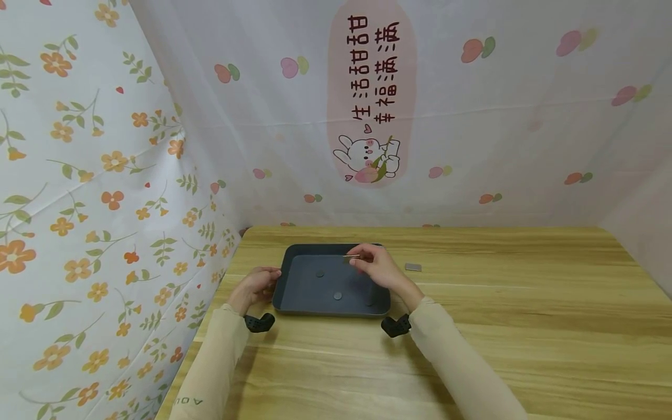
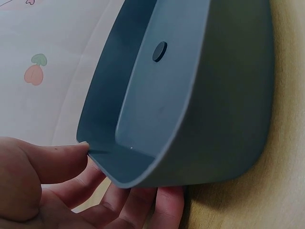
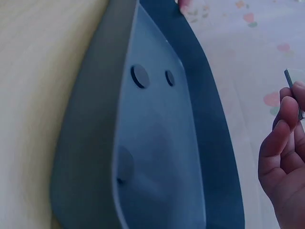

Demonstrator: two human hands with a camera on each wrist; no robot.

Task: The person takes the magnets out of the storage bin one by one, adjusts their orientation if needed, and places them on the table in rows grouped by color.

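A dark blue-grey rectangular tray stands on the table. My left hand holds its left end, the thumb on the rim and the fingers against the outer wall in the left wrist view. Inside lie small flat round discs, three of them showing in the right wrist view. Above the tray's right half my right hand pinches a small thin flat piece between thumb and fingers, seen nearly edge-on; its exact kind is unclear. A small grey rectangular plate lies on the table right of the tray.
The wooden table extends well to the right of the tray. A printed white cloth hangs behind it, and a flowered cloth hangs along the left edge. Black wrist mounts sit under both wrists.
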